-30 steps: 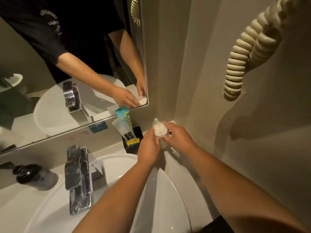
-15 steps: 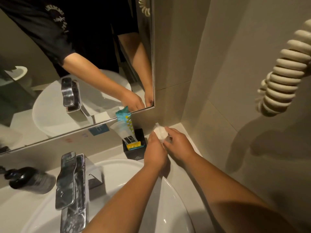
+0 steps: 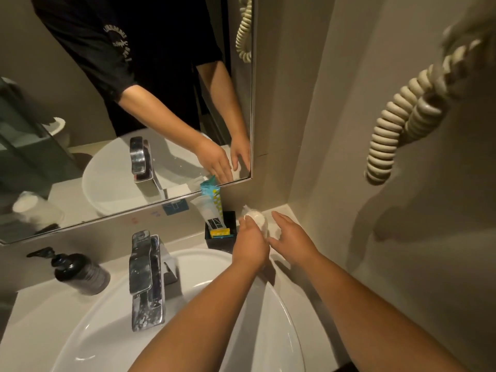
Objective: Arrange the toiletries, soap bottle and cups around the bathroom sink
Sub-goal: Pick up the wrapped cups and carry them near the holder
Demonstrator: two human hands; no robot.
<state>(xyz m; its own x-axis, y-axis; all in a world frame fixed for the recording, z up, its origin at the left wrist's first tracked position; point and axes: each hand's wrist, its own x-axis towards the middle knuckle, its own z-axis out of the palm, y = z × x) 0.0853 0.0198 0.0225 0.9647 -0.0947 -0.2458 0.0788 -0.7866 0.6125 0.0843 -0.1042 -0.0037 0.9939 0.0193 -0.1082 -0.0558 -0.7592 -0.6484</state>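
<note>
Flanking a wrapped cup (image 3: pixel 258 220) on the pale corner counter (image 3: pixel 288 210), left hand (image 3: pixel 249 245) touching, right hand (image 3: pixel 291 242) spread.

— Behind the left hand (image 3: pixel 251 247)?
— Part of a wrapped white thing (image 3: pixel 258 220), too blurry to name.
— And the sink (image 3: pixel 241 331)?
— Cut off at the bottom. Curly cord (image 3: pixel 397 124) cut off too, blurry up top.

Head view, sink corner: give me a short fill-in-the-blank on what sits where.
1. The dark soap bottle stands to the ____ of the faucet.
2. The toiletry packets stand in a small ____ box.
3. The left hand touches a wrapped white ____.
4. The right hand has its fingers ____.

Missing: left; black; cup; straight
</note>
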